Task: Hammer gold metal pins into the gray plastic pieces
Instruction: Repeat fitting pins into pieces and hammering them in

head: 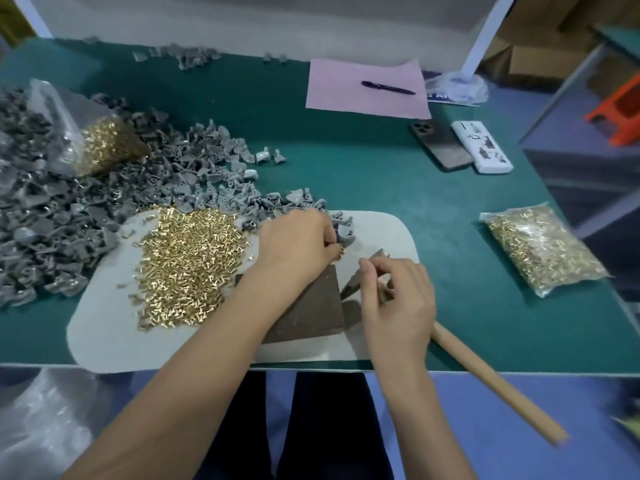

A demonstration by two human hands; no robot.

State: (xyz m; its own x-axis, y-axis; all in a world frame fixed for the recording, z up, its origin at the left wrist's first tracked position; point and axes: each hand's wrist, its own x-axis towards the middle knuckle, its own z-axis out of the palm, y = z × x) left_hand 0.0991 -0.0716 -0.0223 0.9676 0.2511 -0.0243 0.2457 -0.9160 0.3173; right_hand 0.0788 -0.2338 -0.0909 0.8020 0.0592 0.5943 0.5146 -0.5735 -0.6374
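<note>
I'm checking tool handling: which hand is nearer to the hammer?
Right. The right hand lies over the hammer near its head, seemingly gripping it; the left hand is farther up-left, by the gray plastic pieces.

I see a green table [346, 161] against a pale wall [207, 22], with a white post [485, 32] at its far right. Beyond it stand cardboard boxes [540, 53] and an orange stool [620, 109].
</note>
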